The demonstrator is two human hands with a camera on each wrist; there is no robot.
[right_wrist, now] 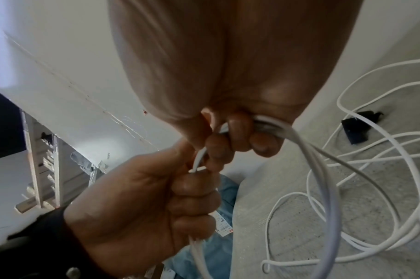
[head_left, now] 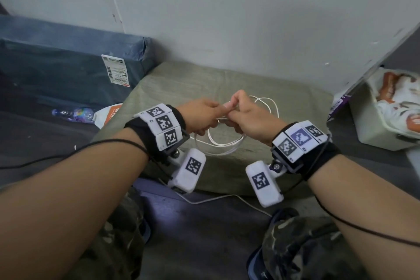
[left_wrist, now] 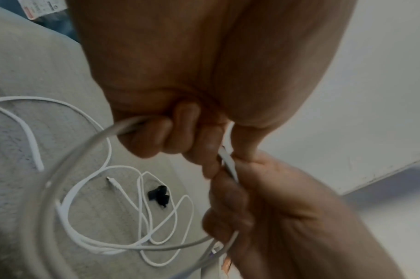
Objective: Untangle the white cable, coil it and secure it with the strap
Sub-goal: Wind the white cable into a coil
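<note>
Both hands meet above an olive cloth-covered pad. My left hand and right hand each grip the white cable, fingers curled round gathered strands, with a short stretch pinched between them. Loops hang beneath the hands. In the left wrist view, my left hand holds a wide loop, and the rest of the cable lies tangled on the pad with its connector free. The black strap lies loose among those loops. The right wrist view shows the same strap beyond the cable.
A blue wrapped parcel with a label borders the pad on the left, with a plastic bottle beside it. A white box holding a bag stands at the right. The wall rises right behind the pad. Another white cord runs along the floor near my knees.
</note>
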